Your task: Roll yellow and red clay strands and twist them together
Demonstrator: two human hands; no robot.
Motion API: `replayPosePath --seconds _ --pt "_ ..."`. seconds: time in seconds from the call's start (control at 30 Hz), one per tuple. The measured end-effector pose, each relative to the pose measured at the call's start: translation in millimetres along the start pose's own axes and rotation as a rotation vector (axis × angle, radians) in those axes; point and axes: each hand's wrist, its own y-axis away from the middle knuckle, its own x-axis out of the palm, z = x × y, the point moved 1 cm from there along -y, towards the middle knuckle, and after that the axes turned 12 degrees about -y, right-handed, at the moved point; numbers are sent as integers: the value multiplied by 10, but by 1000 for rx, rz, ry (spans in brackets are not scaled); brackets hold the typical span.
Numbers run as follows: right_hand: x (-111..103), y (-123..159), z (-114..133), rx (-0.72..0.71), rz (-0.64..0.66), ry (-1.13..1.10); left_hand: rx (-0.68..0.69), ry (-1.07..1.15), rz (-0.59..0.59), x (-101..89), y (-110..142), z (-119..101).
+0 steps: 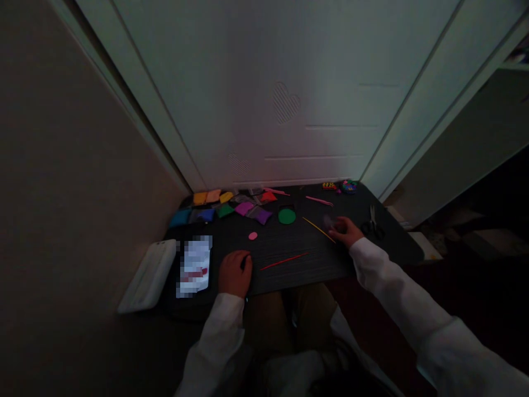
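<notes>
Along the right part of the dark counter [285, 240], the person's right hand [347, 232] pinches a small translucent item [328, 221] between thumb and fingers; it is too blurred to name more closely. Just beside those fingers lies a thin yellow stick [317, 228], slanting down toward them. The left hand [235, 274] rests near the counter's front edge, its fingers curled and a narrow gap showing by the thumb; whether anything is under the palm I cannot tell.

Between the two hands, a thin red strand [284, 261] lies at a slant. Farther back are a pink disc [253, 236] and a larger green disc [286, 215]. Left of the green disc, small packets of coloured material sit in two rough rows, among them a purple packet [262, 215], a teal packet [180, 218] and an orange packet [200, 198].

Beyond the yellow stick lie pink tweezers [319, 200] with a bent tip. Near the far right corner sits a multicoloured ornament [349, 186], and scissors [372, 223] lie to the right of the right hand. On the left side, a bright pixelated rectangle [194, 267] lies between the left hand and a white padded object [149, 275]. Behind everything stands a white panel [248, 66] with a striped heart.
</notes>
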Motion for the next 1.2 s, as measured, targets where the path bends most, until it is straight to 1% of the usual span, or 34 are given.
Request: replayPosePath --seconds 0.07,0.1,0.17,0.2,0.27,0.37,0.43,0.5,0.57,0.63,0.73,0.9,1.03,1.07,1.2 --pt "-105 -80 -44 47 -43 -221 6 -1 4 6 1 4" --pt "-144 -105 -50 57 -60 -294 8 0 4 9 2 7" --pt "-180 -124 -32 46 -80 -327 0 -1 -1 15 4 14" --pt "-172 -121 -8 30 -75 -288 -4 -1 -4 18 5 16" --pt "-107 -99 65 -15 -35 -139 -9 0 -11 20 6 18" --pt "62 -72 214 -98 62 99 4 -3 -10 14 5 9" --pt "176 -72 314 -143 101 237 9 -10 -8 3 3 0" --pt "271 -76 388 -147 106 368 9 -15 -6 -7 2 -6" --pt "345 -70 425 -120 99 458 4 -17 -4 -14 1 -7" --pt "399 -50 429 -121 111 498 4 -15 1 -16 1 -7" --pt "420 -36 410 -166 140 512 11 -8 -4 -15 0 -9" --pt "358 -88 393 -43 64 535 9 -14 -15 -19 -3 -17" --pt "385 -80 418 -131 147 534 17 -17 6 -17 -3 -14" --pt "388 -80 419 -131 147 531 15 -16 3 -16 -1 -12" --pt "390 -88 396 -60 78 544 7 -7 -6 -13 6 -11"
